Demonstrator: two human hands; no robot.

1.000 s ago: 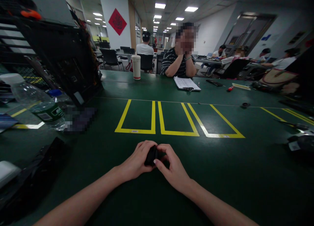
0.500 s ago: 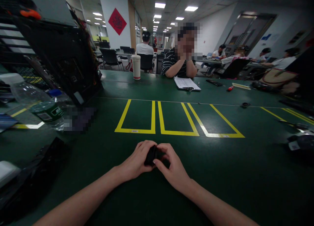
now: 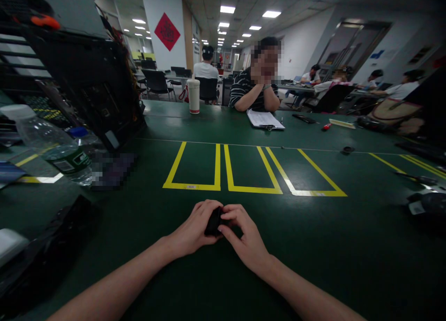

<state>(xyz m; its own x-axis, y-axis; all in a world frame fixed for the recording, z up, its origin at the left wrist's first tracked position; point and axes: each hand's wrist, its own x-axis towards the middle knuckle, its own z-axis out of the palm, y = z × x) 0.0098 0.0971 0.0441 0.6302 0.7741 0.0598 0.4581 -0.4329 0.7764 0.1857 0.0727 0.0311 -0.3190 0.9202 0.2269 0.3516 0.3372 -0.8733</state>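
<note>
A small black case [image 3: 213,221] is held low over the green table [image 3: 223,284], or rests on it; I cannot tell which. My left hand [image 3: 197,226] wraps round its left side, fingers over the far edge and thumb along the near one. On its right, my right hand [image 3: 245,235] has curled fingers and thumb tip against the case's edge. Much of the case is hidden by the fingers, and its dark surface shows little detail.
Yellow tape outlines [image 3: 254,189] lie beyond my hands. To the left are a plastic bottle [image 3: 66,158], a black computer chassis [image 3: 101,98] and a black bag [image 3: 52,246]. A white cup [image 3: 193,95] and clipboard [image 3: 265,120] stand farther off, near a seated person [image 3: 240,91].
A thin raised flap at the case's right side no longer stands out, and the top looks flatter. My right fingers have shifted slightly; my left hand stays in place.
</note>
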